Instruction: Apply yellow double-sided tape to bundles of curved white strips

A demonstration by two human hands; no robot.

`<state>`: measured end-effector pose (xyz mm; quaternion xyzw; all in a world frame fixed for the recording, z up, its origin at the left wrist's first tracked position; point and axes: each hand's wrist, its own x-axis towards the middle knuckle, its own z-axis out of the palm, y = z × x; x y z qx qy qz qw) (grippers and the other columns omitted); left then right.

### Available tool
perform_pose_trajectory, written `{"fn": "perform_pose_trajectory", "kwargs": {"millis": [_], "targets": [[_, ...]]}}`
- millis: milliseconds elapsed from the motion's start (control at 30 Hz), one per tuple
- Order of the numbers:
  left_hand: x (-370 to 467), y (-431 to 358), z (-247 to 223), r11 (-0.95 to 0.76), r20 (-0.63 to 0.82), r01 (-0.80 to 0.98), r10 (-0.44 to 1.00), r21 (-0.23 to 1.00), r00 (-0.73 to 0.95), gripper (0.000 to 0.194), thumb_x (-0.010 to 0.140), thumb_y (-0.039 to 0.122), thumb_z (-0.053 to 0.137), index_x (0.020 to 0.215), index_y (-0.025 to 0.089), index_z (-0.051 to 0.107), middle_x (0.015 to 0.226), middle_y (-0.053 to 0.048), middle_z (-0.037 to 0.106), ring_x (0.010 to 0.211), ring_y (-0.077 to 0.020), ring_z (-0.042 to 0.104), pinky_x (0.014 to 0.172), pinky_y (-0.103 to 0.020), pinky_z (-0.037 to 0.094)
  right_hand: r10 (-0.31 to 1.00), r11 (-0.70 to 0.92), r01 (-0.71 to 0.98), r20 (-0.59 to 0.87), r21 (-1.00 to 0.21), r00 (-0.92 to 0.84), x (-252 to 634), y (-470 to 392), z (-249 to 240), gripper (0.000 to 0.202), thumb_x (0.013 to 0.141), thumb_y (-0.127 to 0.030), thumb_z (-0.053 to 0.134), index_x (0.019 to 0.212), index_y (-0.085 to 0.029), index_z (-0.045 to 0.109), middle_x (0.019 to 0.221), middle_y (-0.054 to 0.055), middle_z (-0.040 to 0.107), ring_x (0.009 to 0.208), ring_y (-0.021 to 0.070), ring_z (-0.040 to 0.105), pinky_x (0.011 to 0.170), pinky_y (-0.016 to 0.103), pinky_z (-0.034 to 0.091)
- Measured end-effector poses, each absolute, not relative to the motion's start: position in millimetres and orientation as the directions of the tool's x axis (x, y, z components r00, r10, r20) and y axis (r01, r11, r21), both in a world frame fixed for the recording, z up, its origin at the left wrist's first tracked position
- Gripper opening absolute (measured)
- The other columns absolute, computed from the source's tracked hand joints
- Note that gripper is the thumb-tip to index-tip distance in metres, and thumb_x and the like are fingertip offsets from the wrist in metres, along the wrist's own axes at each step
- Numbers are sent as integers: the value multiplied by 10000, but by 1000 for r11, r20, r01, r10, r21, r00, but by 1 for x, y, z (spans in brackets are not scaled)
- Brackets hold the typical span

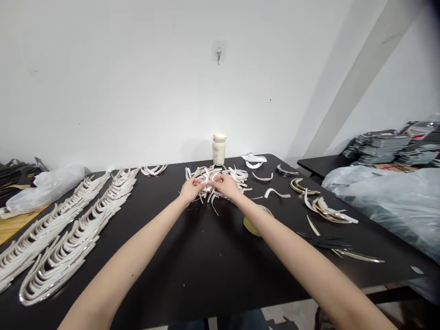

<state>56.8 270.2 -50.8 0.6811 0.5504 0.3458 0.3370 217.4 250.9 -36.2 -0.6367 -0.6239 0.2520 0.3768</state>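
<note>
Both arms reach to the back of the black table (206, 266). My left hand (189, 190) and my right hand (226, 186) are close together, fingertips pinched on a white curved strip (207, 179). Around and beneath the fingers lies a loose pile of similar white curved strips (239, 174), some with shiny edges. The pile partly hides the held strip's outline. Behind the right forearm, a yellowish roll of tape (250, 226) is partly covered.
Two long overlapping rows of curved strips (85, 215) run down the left side. A cream bottle (219, 149) stands behind the pile. Gold and white strips (326, 211) lie at right. Plastic bags (374, 197) and stacked grey pieces (388, 144) are farther right.
</note>
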Motion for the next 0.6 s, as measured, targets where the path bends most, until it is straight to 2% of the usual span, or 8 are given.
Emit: {"fn": "perform_pose_trajectory", "kwargs": {"millis": [133, 300, 467, 600], "targets": [[58, 273, -44, -149, 78, 361, 976, 920, 202, 205, 894, 307, 591, 1016, 145, 620, 996, -43, 658, 837, -175, 644, 733, -364, 549, 993, 103, 444, 117, -890, 4, 224, 258, -34, 206, 888, -322, 609, 815, -129, 605, 761, -15, 612, 654, 113, 586, 631, 275, 498], [72, 282, -33, -89, 34, 194, 962, 977, 270, 215, 904, 311, 577, 1035, 145, 613, 992, -44, 656, 808, -164, 645, 699, -344, 555, 993, 108, 231, 92, -967, -78, 230, 256, -20, 210, 905, -299, 594, 793, -122, 608, 717, -24, 609, 595, 94, 577, 582, 249, 500], [72, 291, -20, -3, -17, 70, 959, 998, 284, 254, 910, 325, 564, 1095, 153, 592, 1035, -55, 645, 818, -169, 644, 695, -347, 557, 992, 125, 0, 125, -992, -3, 240, 260, -6, 209, 920, -299, 568, 807, -126, 600, 735, -17, 616, 617, 100, 591, 603, 259, 511], [53, 287, -3, 33, -32, 2, 943, 999, 330, 200, 906, 303, 573, 1022, 144, 609, 957, -35, 649, 754, -147, 632, 656, -317, 545, 985, 168, -146, 163, -975, 47, 256, 260, 18, 205, 911, -272, 559, 744, -155, 554, 661, -28, 563, 599, 100, 570, 629, 266, 514]]}}
